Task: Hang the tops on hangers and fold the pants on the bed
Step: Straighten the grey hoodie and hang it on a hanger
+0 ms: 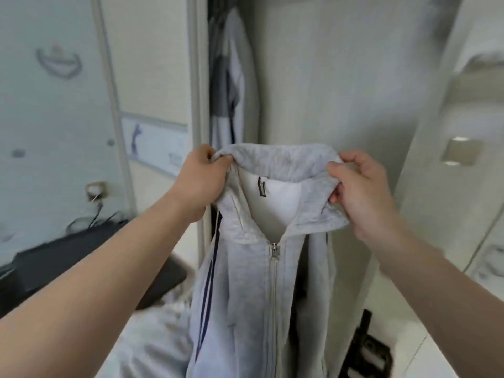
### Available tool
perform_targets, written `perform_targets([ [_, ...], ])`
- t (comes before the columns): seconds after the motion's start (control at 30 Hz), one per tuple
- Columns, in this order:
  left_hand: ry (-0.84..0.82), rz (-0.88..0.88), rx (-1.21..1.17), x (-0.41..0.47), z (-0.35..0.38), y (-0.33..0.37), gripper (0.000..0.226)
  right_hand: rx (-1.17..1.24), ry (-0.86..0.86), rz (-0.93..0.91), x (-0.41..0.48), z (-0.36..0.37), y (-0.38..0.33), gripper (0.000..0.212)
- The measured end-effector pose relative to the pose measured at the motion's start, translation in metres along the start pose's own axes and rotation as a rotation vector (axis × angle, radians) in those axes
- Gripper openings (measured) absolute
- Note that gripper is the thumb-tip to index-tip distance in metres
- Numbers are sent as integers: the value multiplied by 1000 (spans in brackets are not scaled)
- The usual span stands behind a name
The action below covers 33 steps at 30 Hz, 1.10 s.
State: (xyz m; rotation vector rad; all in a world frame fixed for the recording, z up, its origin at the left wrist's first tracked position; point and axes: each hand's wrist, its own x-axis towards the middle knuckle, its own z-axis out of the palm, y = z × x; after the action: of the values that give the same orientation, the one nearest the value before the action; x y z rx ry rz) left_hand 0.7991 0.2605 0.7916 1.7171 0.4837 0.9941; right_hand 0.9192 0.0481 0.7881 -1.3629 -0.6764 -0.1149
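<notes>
A light grey zip-up jacket (245,282) with dark blue stripes down its sleeve hangs in front of me, zipped most of the way up. My left hand (203,177) grips the left side of its collar. My right hand (357,184) pinches the right side of the collar. Both hands hold the jacket up in front of an open wardrobe. No hanger shows in or near the jacket. Another light top with a dark band (231,85) hangs inside the wardrobe, up and to the left.
The wardrobe's pale door (463,132) with a metal handle stands open at right. A frosted glass panel (54,105) fills the left. A dark box with cables (62,257) sits lower left. Light bedding or cloth (152,336) lies below. A black object (365,347) lies on the floor.
</notes>
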Motion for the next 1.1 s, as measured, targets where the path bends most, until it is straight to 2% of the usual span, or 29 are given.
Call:
perform_targets([
  [0.1,-80,102,-36,57,11,36,18,-66,105,-110,44,10,-34,11],
  [0.3,-188,220,-74,153,18,100,24,-260,221,-267,119,26,-92,7],
  [0.47,-323,148,-198,204,27,147,13,-599,276,-302,177,28,-133,4],
  [0.6,-378,73,-313,228,41,173,3,-792,325,-227,215,28,-154,4],
  [0.67,-407,30,-383,235,53,183,12,-961,336,-198,229,25,-155,5],
  [0.73,-435,10,-423,243,66,189,20,-1243,352,-186,242,20,-153,10],
  [0.8,-435,25,-424,247,80,195,18,-1457,380,-177,255,14,-152,18],
  [0.93,-421,-6,-545,251,104,205,13,-1684,465,-258,283,4,-158,26],
  [1.03,-427,53,-479,263,117,207,8,-1910,519,-294,309,-2,-166,32],
  [1.1,-409,96,-421,280,122,209,13,-2001,570,-277,329,-5,-171,33],
])
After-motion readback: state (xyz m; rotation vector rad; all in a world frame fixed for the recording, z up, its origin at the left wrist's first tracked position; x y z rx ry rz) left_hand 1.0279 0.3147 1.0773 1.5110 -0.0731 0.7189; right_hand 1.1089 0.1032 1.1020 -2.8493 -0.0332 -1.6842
